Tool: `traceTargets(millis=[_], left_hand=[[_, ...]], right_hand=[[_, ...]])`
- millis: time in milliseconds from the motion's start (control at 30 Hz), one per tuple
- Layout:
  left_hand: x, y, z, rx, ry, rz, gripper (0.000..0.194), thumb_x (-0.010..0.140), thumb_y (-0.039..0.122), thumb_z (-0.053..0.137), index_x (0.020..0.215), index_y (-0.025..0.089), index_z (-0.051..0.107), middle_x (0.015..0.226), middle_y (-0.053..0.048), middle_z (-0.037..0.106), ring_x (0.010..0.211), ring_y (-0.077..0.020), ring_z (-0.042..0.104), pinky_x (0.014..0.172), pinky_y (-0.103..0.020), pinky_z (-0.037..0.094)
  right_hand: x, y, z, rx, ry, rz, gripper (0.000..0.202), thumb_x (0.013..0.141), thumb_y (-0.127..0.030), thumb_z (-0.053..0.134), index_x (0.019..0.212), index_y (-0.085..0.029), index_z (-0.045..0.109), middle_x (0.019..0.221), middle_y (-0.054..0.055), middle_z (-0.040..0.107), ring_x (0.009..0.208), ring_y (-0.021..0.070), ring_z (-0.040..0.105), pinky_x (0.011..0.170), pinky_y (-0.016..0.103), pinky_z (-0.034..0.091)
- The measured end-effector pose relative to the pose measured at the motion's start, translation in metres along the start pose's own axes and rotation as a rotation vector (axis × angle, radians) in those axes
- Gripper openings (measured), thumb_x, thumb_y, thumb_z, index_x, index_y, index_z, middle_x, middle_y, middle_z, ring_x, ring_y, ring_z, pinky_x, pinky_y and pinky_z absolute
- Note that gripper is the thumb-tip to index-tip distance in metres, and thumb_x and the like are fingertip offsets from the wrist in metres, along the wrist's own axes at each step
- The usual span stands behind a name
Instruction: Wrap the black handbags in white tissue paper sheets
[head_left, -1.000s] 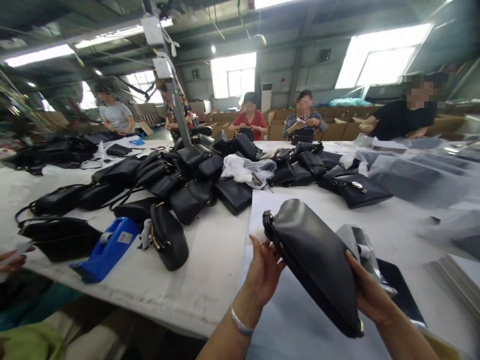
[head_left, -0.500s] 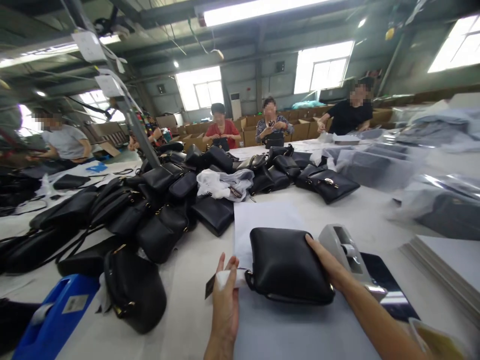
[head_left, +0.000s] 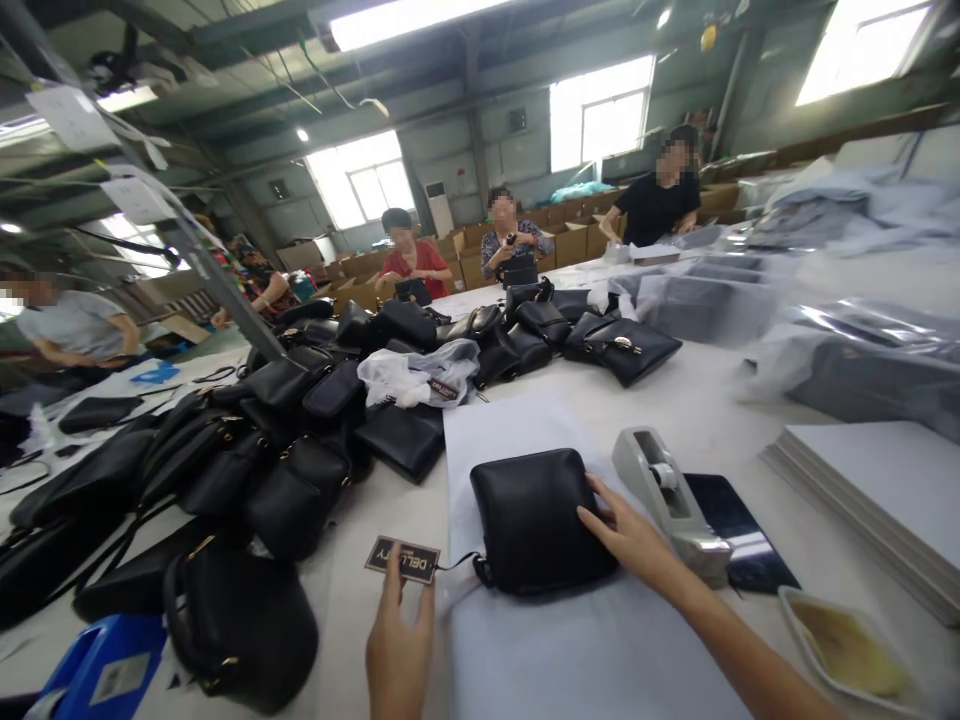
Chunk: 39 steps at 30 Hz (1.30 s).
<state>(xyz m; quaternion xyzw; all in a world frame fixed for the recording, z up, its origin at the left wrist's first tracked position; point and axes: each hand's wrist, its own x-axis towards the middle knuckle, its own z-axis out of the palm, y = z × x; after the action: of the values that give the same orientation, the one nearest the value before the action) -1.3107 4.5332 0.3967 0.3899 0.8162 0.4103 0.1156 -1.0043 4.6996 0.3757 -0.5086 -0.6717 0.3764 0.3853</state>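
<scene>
A squarish black handbag point(head_left: 544, 525) lies on white paper point(head_left: 510, 650) in front of me. My right hand point(head_left: 630, 535) grips its right side, with the thumb and a finger on the upper face. On the bag's left, a thin black cord leads from a small loop to a dark hang tag point(head_left: 421, 565) with gold lettering. My left hand point(head_left: 401, 640) has this tag at its fingertips, the index finger lying across its face. Part of the lettering is hidden behind that finger.
Many black bags point(head_left: 300, 500) are heaped left and ahead, with crumpled clear plastic point(head_left: 420, 372) on top. At right stand a grey tape dispenser point(head_left: 660, 500), a dark flat device point(head_left: 739, 530), a shallow tray point(head_left: 847, 650) and stacked boards point(head_left: 877, 500). Co-workers point(head_left: 510, 240) sit across the table.
The bag has gone from tilted up to lying flatter on the paper. White wrapping at my left fingers no longer shows, and the tag now faces me. The view has shifted right.
</scene>
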Motion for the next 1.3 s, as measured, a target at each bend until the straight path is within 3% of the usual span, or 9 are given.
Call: traceTargets(millis=[100,200,300,400,500,667,800,1100,1300], left_hand=[[-0.010,0.018,-0.019,0.012,0.011,-0.069,0.073,0.090,0.052,0.051,0.153,0.032,0.022,0.088,0.002,0.076,0.084,-0.0241,0.074,0.075,-0.034,0.054],[-0.023,0.044,-0.009,-0.054,0.064,0.097,0.067,0.092,0.057,0.048,0.151,0.032,0.030,0.070,0.006,0.071,0.060,-0.0181,0.069,0.066,-0.029,0.054],[-0.024,0.064,0.027,-0.046,-0.048,0.462,0.058,0.096,0.051,0.046,0.149,0.030,0.036,0.106,-0.002,0.074,0.097,-0.0212,0.071,0.084,-0.034,0.056],[-0.013,0.071,0.068,0.109,-0.224,0.828,0.057,0.096,0.044,0.049,0.149,0.027,0.037,0.151,-0.008,0.045,0.141,-0.0274,0.038,0.111,-0.047,0.041],[-0.003,0.069,0.092,0.280,-0.255,0.986,0.060,0.093,0.042,0.056,0.149,0.028,0.039,0.159,-0.007,0.031,0.149,-0.0331,0.018,0.115,-0.057,0.033],[-0.005,0.061,0.098,0.360,-0.194,1.037,0.061,0.093,0.036,0.058,0.150,0.030,0.036,0.161,-0.007,0.025,0.149,-0.0352,0.014,0.113,-0.060,0.033],[-0.010,0.059,0.098,0.341,-0.183,1.023,0.059,0.093,0.038,0.057,0.149,0.029,0.038,0.161,-0.007,0.025,0.150,-0.0338,0.014,0.114,-0.058,0.033],[-0.010,0.060,0.099,0.310,-0.192,1.000,0.057,0.094,0.037,0.055,0.148,0.029,0.040,0.160,-0.007,0.027,0.149,-0.0346,0.015,0.113,-0.059,0.033],[-0.011,0.063,0.095,0.283,-0.212,0.979,0.061,0.091,0.034,0.060,0.148,0.030,0.040,0.161,-0.006,0.026,0.149,-0.0347,0.015,0.115,-0.058,0.030]], right_hand=[[-0.006,0.002,0.002,-0.039,0.017,-0.079,0.067,0.087,-0.052,0.054,0.145,-0.020,0.044,0.146,0.012,0.047,0.126,0.0293,0.055,0.106,0.045,0.047],[-0.013,0.004,0.007,-0.061,0.048,-0.132,0.067,0.087,-0.047,0.056,0.147,-0.019,0.041,0.147,0.012,0.046,0.134,0.0272,0.046,0.113,0.047,0.039],[-0.022,-0.001,0.012,-0.130,0.069,-0.156,0.070,0.086,-0.041,0.061,0.148,-0.017,0.040,0.148,0.013,0.045,0.138,0.0267,0.041,0.117,0.047,0.033],[-0.034,-0.017,0.002,-0.198,0.085,-0.196,0.055,0.085,-0.032,0.064,0.138,-0.019,0.054,0.145,0.012,0.049,0.133,0.0271,0.047,0.113,0.045,0.040],[-0.051,-0.031,-0.032,-0.276,0.239,-0.319,0.028,0.091,-0.029,0.059,0.117,-0.026,0.069,0.136,0.005,0.059,0.124,0.0236,0.056,0.109,0.041,0.046],[-0.088,-0.010,-0.112,-0.511,0.643,-0.332,0.033,0.098,-0.036,0.048,0.120,-0.022,0.067,0.132,0.007,0.061,0.127,0.0252,0.052,0.113,0.045,0.040],[-0.129,0.029,-0.146,-0.738,0.656,-0.126,0.042,0.097,-0.042,0.044,0.127,-0.020,0.064,0.145,0.009,0.049,0.141,0.0312,0.035,0.117,0.051,0.030],[-0.176,0.077,-0.130,-0.875,0.436,0.048,0.041,0.087,-0.056,0.056,0.108,-0.025,0.073,0.151,0.008,0.042,0.144,0.0388,0.024,0.115,0.065,0.018],[-0.145,0.018,-0.124,-0.576,0.542,-0.148,0.039,0.094,-0.050,0.045,0.103,-0.027,0.074,0.131,0.006,0.062,0.134,0.0302,0.044,0.116,0.050,0.032]])
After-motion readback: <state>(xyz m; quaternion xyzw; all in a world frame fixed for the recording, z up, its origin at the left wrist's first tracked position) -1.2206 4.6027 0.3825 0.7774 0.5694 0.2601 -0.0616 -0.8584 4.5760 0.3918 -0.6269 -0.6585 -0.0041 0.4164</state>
